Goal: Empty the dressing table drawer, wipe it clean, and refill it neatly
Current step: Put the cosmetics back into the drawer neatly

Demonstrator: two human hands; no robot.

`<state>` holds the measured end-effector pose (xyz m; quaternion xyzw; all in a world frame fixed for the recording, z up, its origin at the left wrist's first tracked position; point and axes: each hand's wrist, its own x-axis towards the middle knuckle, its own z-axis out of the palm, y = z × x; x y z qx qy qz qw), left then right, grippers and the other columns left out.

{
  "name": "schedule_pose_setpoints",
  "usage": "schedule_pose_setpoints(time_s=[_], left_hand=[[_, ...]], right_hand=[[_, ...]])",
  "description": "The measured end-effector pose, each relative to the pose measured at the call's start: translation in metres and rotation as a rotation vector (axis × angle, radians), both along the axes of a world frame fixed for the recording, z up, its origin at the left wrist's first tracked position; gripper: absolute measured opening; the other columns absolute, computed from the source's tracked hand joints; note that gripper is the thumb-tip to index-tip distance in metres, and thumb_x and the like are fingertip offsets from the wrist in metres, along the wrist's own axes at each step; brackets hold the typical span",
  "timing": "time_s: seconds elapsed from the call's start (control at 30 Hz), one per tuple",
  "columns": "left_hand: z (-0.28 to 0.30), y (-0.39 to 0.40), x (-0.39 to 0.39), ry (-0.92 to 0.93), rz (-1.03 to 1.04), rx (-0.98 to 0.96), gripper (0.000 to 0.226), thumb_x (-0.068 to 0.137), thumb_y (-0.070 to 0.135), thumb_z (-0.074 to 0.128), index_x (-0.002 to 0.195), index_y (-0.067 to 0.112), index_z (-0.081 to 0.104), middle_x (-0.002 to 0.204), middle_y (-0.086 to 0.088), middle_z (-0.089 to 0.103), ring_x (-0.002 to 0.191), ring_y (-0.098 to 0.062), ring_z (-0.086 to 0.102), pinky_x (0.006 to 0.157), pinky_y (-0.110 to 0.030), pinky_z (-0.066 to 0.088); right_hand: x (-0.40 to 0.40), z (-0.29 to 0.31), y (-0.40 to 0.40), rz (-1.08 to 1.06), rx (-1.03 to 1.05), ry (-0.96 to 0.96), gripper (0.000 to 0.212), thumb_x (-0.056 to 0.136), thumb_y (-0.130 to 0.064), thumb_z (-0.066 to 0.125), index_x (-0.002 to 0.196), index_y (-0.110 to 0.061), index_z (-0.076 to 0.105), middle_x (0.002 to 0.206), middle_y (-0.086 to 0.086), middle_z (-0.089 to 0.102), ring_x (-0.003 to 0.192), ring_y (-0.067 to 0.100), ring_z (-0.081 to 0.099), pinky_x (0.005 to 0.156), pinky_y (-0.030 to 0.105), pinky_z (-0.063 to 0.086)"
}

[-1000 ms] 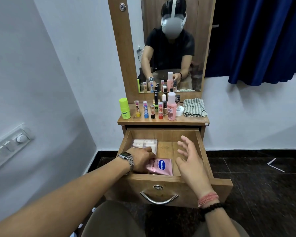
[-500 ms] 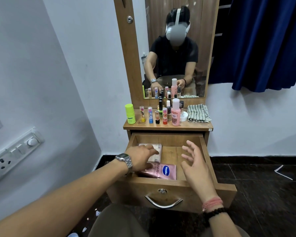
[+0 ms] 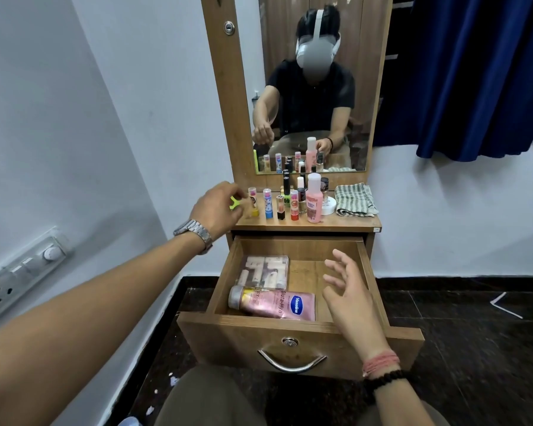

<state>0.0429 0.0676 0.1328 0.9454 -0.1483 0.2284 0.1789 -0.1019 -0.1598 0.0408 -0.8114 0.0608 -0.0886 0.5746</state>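
1. Directly ahead, seen from a camera on a person's head, a small wooden dressing table stands against a white wall with its drawer point(image 3: 290, 339) pulled fully open.
2. Inside the drawer, a pink Vaseline tube point(image 3: 274, 302) lies on its side along the front wall, cap to the left. Behind it, touching it, lies a clear packet point(image 3: 266, 270) of pale items; the right half of the drawer floor is bare wood.
3. Left hand point(image 3: 219, 207), with a metal watch at the wrist, is raised over the left end of the surface point(image 3: 345, 222) — its grip is loose, the fingers curled and blurred, just in front of a green container point(image 3: 235, 202). Whether it touches the container cannot be told.
4. Right hand point(image 3: 348, 290), with pink and black bands at the wrist, hovers over the drawer's right side — grip released, fingers spread, holding nothing.
5. On the surface stand a row of small tubes and bottles, among them a tall pink bottle point(image 3: 314, 199) with a white cap. A folded striped cloth point(image 3: 354, 199) lies at the right end.
6. Above, a mirror point(image 3: 311, 87) reflects the seated person.
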Motion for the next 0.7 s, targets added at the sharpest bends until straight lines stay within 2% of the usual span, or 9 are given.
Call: schedule_pose_setpoints(time_s=[0.13,0.27,0.37,0.57,0.63,0.7], left_hand=[[0.005,0.005,0.012,-0.010,0.064,-0.057,0.033,0.083,0.018,0.066,0.116,0.021,0.059,0.120,-0.001,0.054,0.105,-0.020,0.057,0.079,-0.033,0.049],[0.006,0.008,0.023,0.023,0.108,-0.101,0.040,0.081,0.016,0.068,0.120,0.020,0.056,0.128,-0.005,0.049,0.113,-0.026,0.052,0.090,-0.042,0.049],[0.004,0.012,0.031,0.032,0.130,-0.100,0.045,0.081,0.015,0.069,0.123,0.018,0.055,0.131,-0.006,0.048,0.117,-0.028,0.049,0.095,-0.041,0.046],[0.000,0.019,0.045,0.137,0.108,-0.062,0.059,0.080,0.015,0.072,0.135,0.020,0.050,0.140,-0.008,0.042,0.126,-0.030,0.043,0.104,-0.037,0.038],[-0.001,0.020,0.048,0.162,0.092,-0.060,0.064,0.081,0.015,0.071,0.139,0.020,0.045,0.142,-0.008,0.041,0.128,-0.026,0.042,0.104,-0.033,0.035],[-0.002,0.018,0.052,0.173,0.083,-0.051,0.067,0.082,0.014,0.069,0.142,0.021,0.042,0.142,-0.009,0.042,0.129,-0.025,0.042,0.103,-0.032,0.035]], right_hand=[[0.002,-0.002,-0.001,0.001,0.027,0.005,0.065,0.091,-0.004,0.051,0.140,-0.041,0.030,0.132,-0.022,0.048,0.114,-0.006,0.051,0.097,0.036,0.050],[0.005,-0.006,-0.003,0.009,0.043,-0.001,0.064,0.092,-0.004,0.051,0.141,-0.040,0.030,0.130,-0.022,0.048,0.113,-0.006,0.051,0.088,0.022,0.048],[0.007,-0.009,-0.004,0.020,0.055,0.005,0.064,0.092,-0.004,0.051,0.141,-0.040,0.030,0.129,-0.023,0.047,0.113,-0.007,0.051,0.077,0.011,0.044],[0.009,-0.011,-0.004,0.025,0.065,-0.003,0.064,0.092,-0.003,0.050,0.140,-0.041,0.031,0.130,-0.022,0.048,0.113,-0.007,0.051,0.070,0.007,0.043],[0.009,-0.011,-0.004,0.028,0.070,-0.003,0.063,0.092,-0.003,0.050,0.140,-0.040,0.031,0.130,-0.022,0.049,0.113,-0.006,0.051,0.066,0.006,0.043],[0.008,-0.011,-0.005,0.030,0.068,-0.008,0.062,0.092,-0.003,0.049,0.140,-0.040,0.031,0.129,-0.022,0.049,0.113,-0.007,0.051,0.068,0.007,0.044]])
